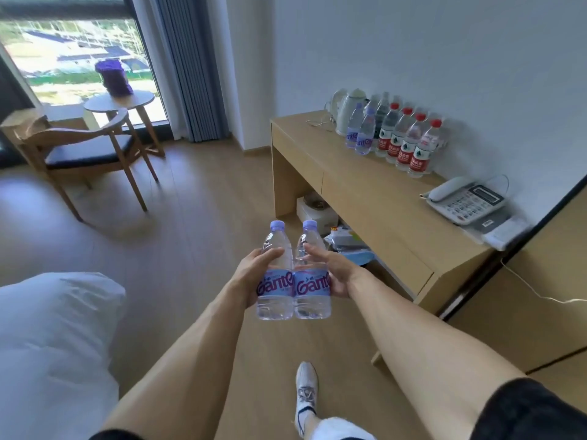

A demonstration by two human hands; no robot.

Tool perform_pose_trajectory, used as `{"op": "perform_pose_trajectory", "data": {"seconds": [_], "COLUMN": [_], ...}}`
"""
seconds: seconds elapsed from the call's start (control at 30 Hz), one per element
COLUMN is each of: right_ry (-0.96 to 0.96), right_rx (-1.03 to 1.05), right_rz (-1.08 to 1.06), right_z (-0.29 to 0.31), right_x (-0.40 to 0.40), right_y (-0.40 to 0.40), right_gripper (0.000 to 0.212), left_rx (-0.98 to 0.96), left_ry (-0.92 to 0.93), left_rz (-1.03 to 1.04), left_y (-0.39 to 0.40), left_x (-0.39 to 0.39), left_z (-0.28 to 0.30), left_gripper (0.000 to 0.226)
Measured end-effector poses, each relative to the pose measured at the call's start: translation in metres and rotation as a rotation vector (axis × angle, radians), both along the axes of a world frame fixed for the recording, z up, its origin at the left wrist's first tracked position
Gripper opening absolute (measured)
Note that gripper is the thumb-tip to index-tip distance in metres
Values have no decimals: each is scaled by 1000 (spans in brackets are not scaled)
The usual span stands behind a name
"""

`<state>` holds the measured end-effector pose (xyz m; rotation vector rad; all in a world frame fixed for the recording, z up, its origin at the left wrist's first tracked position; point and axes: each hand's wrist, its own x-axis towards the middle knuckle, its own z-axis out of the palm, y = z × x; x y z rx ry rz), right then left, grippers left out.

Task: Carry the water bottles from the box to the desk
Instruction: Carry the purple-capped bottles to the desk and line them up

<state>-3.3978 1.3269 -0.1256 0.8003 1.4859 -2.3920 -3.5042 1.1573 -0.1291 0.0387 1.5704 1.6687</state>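
Two clear water bottles with purple caps and purple labels are held upright side by side above the floor. My left hand (251, 274) grips the left bottle (275, 281) around its middle. My right hand (330, 268) grips the right bottle (312, 281) the same way. The wooden desk (381, 198) stands to the right against the wall. A row of several bottles (394, 138), some purple-capped and some red-capped, stands along its back edge. The box is not in view.
On the desk are a white kettle (347, 112) and a telephone (467, 201). Clutter lies under the desk (336, 236). A wooden chair (79, 147) and round side table (119, 101) stand by the window. White bedding (54, 344) lies at the lower left.
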Motion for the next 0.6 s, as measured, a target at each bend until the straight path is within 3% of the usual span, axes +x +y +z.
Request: {"op": "perform_pose_trajectory", "data": {"seconds": [0.3, 0.6], "right_ry": [35, 61], "right_rx": [25, 28], "right_rz": [-69, -153], "right_z": [-25, -11], "right_x": [-130, -230], "right_y": [93, 214], "right_gripper": [73, 58], "left_rx": [-64, -46], "left_ry": [72, 92], "left_rz": [-41, -88], "left_y": [96, 224], "left_x": [-128, -232], "left_z": [-3, 12], "left_gripper": [40, 40]}}
